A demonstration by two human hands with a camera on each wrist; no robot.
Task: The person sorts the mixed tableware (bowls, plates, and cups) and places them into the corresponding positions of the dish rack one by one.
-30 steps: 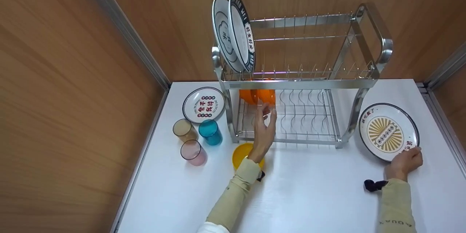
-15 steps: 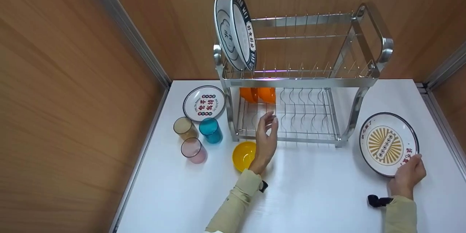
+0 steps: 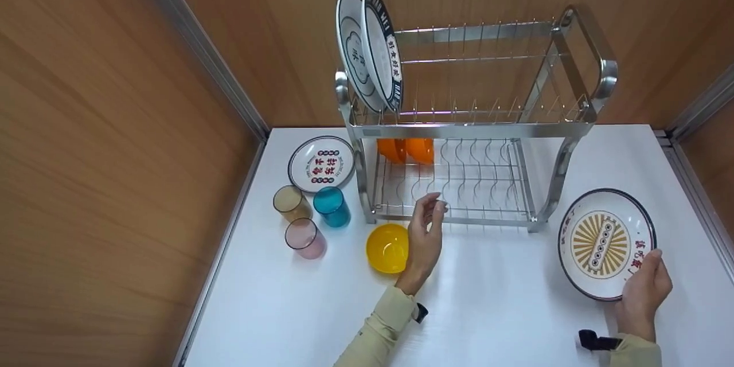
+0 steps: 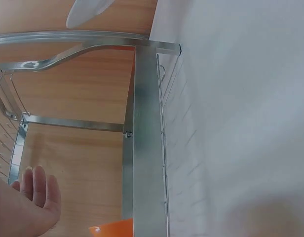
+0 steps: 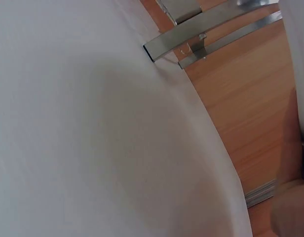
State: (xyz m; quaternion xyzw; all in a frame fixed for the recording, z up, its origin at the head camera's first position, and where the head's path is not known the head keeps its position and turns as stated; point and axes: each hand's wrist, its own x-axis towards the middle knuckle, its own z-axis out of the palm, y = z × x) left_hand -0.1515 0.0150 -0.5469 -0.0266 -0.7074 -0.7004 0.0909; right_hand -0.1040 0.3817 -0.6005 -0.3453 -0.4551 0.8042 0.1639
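Observation:
In the head view my right hand (image 3: 643, 292) grips the lower right rim of a white plate (image 3: 585, 284) with a yellow sunburst and dark edge, thumb on top. The plate is tilted up off the table. My left hand (image 3: 423, 241) holds nothing, its fingers loosely bent, just in front of the lower tier of a metal dish rack (image 3: 476, 131). Beside that wrist stands a yellow bowl (image 3: 385, 248), partly covered by the hand. Two orange bowls (image 3: 420, 151) sit on the rack's lower tier. Two plates (image 3: 378, 51) stand upright on the upper tier's left end.
Left of the rack, a small white plate (image 3: 321, 164) with red characters lies on the table. Near it are three cups: amber (image 3: 291, 204), blue (image 3: 332, 208) and pink (image 3: 305, 239). Wooden walls (image 3: 126, 160) enclose the table's left and back.
My left hand has drawn back from the orange bowls toward the rack's front edge. The right hand has raised the sunburst plate off the table and brought it nearer to me.

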